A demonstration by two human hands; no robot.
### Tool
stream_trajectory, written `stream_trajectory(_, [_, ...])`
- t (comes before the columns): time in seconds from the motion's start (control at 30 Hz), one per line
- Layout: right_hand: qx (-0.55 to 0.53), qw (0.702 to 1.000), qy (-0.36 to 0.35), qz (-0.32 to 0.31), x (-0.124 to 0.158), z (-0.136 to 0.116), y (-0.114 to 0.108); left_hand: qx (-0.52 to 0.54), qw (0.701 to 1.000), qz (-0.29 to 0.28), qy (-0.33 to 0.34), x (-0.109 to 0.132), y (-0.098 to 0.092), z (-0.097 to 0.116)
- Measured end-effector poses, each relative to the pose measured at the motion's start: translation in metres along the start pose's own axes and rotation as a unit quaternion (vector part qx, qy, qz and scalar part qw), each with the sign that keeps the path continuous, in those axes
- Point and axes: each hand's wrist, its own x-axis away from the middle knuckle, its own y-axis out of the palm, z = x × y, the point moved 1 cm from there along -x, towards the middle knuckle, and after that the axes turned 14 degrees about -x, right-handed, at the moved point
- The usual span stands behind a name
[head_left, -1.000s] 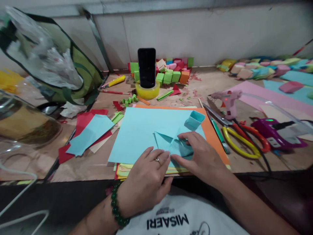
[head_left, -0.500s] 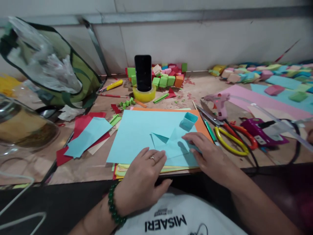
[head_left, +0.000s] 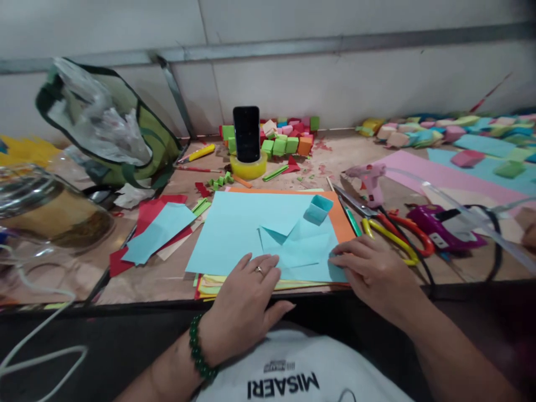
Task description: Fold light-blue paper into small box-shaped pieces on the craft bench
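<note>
A light blue paper piece [head_left: 299, 248], partly folded, lies on a large light blue sheet [head_left: 243, 223] stacked over orange and other coloured sheets. My left hand [head_left: 245, 301] lies flat on the near edge of the sheets, fingers spread, pressing the folded piece's left side. My right hand [head_left: 372, 273] rests at the folded piece's right end, fingertips bent down on its edge. A small folded blue paper box [head_left: 318, 209] stands just beyond the fold.
Yellow-and-red scissors [head_left: 389, 231], a pink glue gun [head_left: 368, 178] and a purple glue gun [head_left: 444, 229] lie to the right. A phone [head_left: 246, 134] stands in a yellow tape roll before coloured paper cubes [head_left: 288, 139]. A green bag [head_left: 113, 128] and red and blue scraps [head_left: 154, 229] lie left.
My right hand has slid rightward along the folded blue piece to its right end, flattening it. My left hand stayed pressing. The view tilted up a little.
</note>
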Motion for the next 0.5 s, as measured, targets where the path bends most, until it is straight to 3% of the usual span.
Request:
stream_trajectory(0.13, [0.044,0.998,0.012,0.043,-0.001,0.008,-0.003,0.002,1.0,0.013,-0.001,-0.002,-0.002,-0.005])
stream_trajectory(0.3, [0.038,0.998,-0.051,0.006,-0.015,0.013,0.002,-0.02,0.999,0.022,-0.013,-0.01,-0.005,-0.025])
stream_trajectory(0.4, [0.011,0.995,-0.095,-0.017,-0.023,0.005,0.005,-0.053,0.998,0.009,-0.025,-0.016,-0.008,-0.033])
stream_trajectory(0.5, [0.005,0.992,-0.126,-0.001,-0.03,-0.014,0.013,-0.091,0.994,0.037,-0.038,-0.019,-0.009,-0.03])
